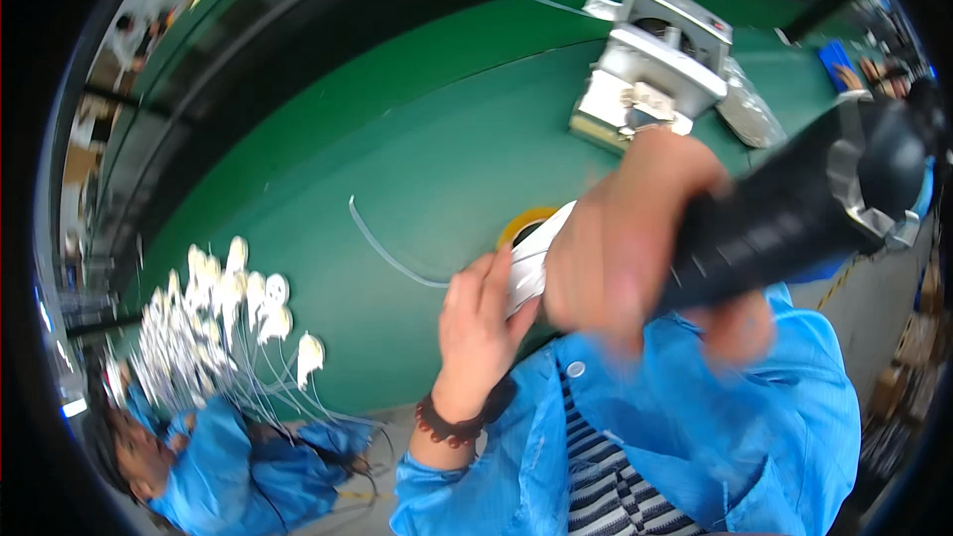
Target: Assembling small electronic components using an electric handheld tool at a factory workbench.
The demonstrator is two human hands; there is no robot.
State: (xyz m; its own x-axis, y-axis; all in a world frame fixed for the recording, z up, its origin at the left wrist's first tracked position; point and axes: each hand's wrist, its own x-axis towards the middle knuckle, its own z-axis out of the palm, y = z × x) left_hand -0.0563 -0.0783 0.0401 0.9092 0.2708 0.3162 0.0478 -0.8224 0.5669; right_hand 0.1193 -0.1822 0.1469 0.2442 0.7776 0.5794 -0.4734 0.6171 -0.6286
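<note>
My left hand [479, 326], with a dark bead bracelet at the wrist, holds a small white part [532, 260] just above the near edge of the green table [397, 139]. My right hand [623, 250] is blurred and wrapped around the grip of a black ribbed power tool [794, 206], which slants up to the right. The tool's front end is hidden behind my right hand, close to the white part. A yellow ring [524, 222] lies on the table right behind the part.
A grey metal fixture [655, 60] stands at the table's far side, with a clear plastic bag [749, 111] beside it. A clear plastic strip [382, 250] lies mid-table. A pile of white wired parts [223, 316] lies at the left, near a co-worker in a blue coat [213, 462].
</note>
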